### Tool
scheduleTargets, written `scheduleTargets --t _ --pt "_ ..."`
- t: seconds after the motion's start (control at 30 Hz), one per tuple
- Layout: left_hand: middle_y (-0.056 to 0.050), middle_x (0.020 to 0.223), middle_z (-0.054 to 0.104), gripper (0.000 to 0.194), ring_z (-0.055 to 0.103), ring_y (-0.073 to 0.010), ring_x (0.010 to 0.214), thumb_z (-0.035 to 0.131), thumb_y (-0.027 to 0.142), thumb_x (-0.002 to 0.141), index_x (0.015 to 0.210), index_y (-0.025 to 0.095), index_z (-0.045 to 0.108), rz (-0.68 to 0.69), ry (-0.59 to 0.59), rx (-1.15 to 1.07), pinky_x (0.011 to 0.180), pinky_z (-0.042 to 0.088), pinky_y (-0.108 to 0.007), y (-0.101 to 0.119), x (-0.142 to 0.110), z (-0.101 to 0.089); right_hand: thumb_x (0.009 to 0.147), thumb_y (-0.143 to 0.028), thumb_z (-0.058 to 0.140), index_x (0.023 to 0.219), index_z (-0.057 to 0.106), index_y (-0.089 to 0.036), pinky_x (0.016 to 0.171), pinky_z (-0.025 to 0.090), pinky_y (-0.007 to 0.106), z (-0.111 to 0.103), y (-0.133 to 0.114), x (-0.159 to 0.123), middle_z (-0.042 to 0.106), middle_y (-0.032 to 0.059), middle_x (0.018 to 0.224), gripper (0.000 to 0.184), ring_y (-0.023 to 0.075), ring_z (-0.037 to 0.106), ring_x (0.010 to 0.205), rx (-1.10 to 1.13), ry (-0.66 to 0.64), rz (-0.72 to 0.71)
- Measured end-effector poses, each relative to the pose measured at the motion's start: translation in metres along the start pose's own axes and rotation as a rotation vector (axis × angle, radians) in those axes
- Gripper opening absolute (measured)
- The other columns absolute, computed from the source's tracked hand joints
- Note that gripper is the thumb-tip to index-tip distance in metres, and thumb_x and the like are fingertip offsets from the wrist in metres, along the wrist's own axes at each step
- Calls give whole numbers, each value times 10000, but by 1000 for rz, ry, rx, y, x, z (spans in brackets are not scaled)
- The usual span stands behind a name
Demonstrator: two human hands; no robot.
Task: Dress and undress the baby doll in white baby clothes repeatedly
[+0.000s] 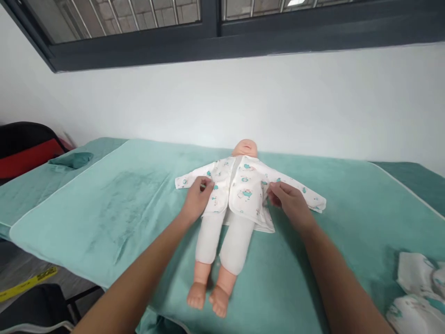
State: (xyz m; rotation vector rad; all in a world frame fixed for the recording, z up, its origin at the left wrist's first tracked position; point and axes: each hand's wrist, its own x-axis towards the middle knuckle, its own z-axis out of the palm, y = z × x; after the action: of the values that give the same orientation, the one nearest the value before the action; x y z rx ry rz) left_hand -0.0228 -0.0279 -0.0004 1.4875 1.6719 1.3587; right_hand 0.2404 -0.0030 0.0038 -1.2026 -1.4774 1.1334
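Note:
A baby doll (227, 280) lies on its back, its head toward the wall and its bare feet toward me. It wears a white baby jacket (245, 195) printed with small green and pink figures, plus white leg coverings. Both sleeves are spread outward, and the front panels meet along the middle. My left hand (199, 198) is closed in a pinch at the jacket's left side, just below the sleeve. At the opposite side, my right hand (290, 202) pinches the jacket's edge under the other sleeve. Part of the jacket's back hem shows beside the doll's hip.
A green padded cover (114, 208) spreads beneath the doll. Folded white printed cloth (419, 292) lies at the lower right. Behind stands a white wall (174, 106) under a dark window frame (139, 48). Black and red chairs or bags (31, 153) are at the left.

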Motion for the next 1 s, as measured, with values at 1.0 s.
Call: scheduleTargets --t 1.0 --pt "28 654 554 218 470 -89 600 715 361 749 792 171 617 -218 -277 -737 581 369 -218 -23 -31 -12 721 -392 672 904 648 -191 596 416 288 11 19 -12 533 -34 650 273 132 483 598 -325 535 -18"
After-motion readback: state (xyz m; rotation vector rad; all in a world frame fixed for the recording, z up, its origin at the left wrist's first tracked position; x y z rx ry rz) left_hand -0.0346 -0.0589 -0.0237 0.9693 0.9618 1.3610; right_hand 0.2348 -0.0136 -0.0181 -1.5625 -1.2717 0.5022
